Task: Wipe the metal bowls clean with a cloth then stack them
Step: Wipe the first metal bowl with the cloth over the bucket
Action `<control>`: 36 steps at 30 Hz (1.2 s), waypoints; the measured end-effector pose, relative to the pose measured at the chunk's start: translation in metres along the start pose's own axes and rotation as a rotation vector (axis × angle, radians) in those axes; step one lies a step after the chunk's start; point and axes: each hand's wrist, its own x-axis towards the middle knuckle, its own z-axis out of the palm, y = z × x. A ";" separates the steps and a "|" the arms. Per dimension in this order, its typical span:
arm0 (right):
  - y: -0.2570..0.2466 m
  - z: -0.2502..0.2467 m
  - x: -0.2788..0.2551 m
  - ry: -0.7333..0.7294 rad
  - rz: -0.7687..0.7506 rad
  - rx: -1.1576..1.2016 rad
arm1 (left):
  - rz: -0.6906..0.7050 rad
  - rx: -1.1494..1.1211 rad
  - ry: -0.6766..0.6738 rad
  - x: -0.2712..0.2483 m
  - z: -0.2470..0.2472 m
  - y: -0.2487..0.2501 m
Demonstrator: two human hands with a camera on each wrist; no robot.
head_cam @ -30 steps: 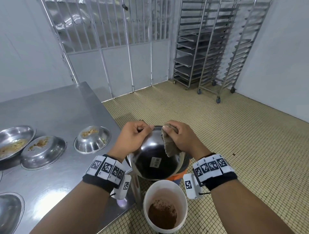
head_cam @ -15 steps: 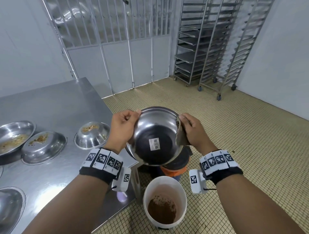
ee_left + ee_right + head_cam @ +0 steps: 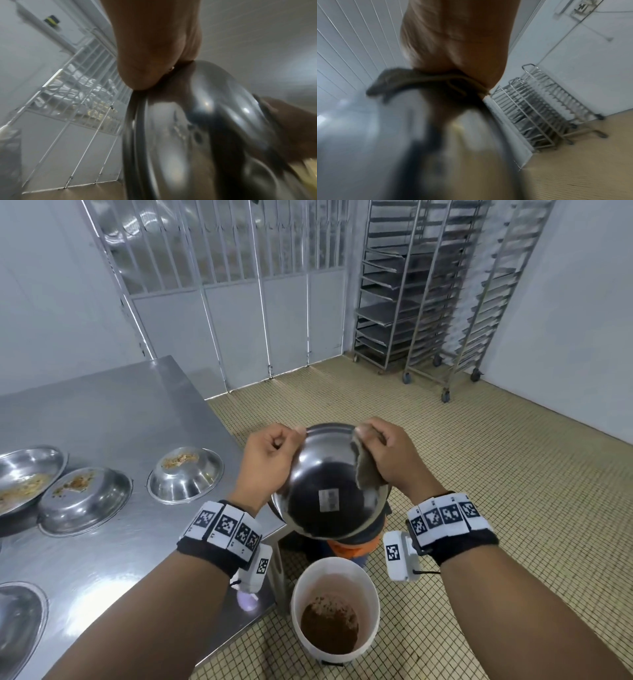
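I hold a metal bowl [image 3: 329, 484] tipped up in the air above a white bucket [image 3: 334, 611], its underside with a barcode sticker facing me. My left hand [image 3: 270, 460] grips the bowl's left rim [image 3: 137, 121]. My right hand [image 3: 387, 457] holds a brown-grey cloth [image 3: 366, 470] against the right rim, the cloth [image 3: 412, 83] folded over the edge. Three dirty metal bowls [image 3: 185, 474] [image 3: 84, 498] [image 3: 24, 474] with food residue sit on the steel table [image 3: 113, 412] to the left. The bowl's inside is hidden from me.
The white bucket holds brown waste and stands on the tiled floor by the table corner. Another bowl [image 3: 17, 621] lies at the table's near left edge. Wheeled tray racks [image 3: 428, 292] stand at the back right, and a barred metal partition [image 3: 222, 285] is behind the table.
Both hands have raised the bowl and tipped it more upright. The right hand with the cloth has slid round the rim, from the top down to the right side and back up.
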 end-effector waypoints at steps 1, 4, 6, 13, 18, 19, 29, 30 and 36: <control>-0.005 0.001 0.002 -0.030 -0.036 -0.041 | 0.012 0.032 -0.037 -0.001 0.003 0.001; -0.002 -0.003 0.004 0.039 -0.011 0.031 | -0.044 -0.048 0.027 0.005 0.000 -0.001; 0.010 -0.007 0.002 0.099 0.060 0.135 | -0.079 -0.123 0.114 0.010 -0.004 -0.003; -0.003 -0.013 0.003 -0.053 -0.058 -0.089 | 0.159 0.308 -0.244 0.011 0.006 0.006; 0.003 -0.007 -0.002 -0.024 -0.046 -0.023 | 0.138 0.256 -0.177 0.019 0.004 0.015; 0.009 -0.009 -0.005 0.007 0.005 0.044 | 0.087 0.198 -0.115 0.021 0.000 0.012; -0.001 -0.018 0.011 -0.037 -0.044 -0.009 | 0.045 0.070 -0.008 0.015 0.003 0.012; 0.004 -0.021 0.010 -0.006 -0.006 0.024 | 0.028 0.024 0.037 0.017 -0.001 0.011; -0.012 -0.009 0.014 -0.083 -0.116 -0.067 | 0.084 0.098 -0.090 0.003 0.011 0.015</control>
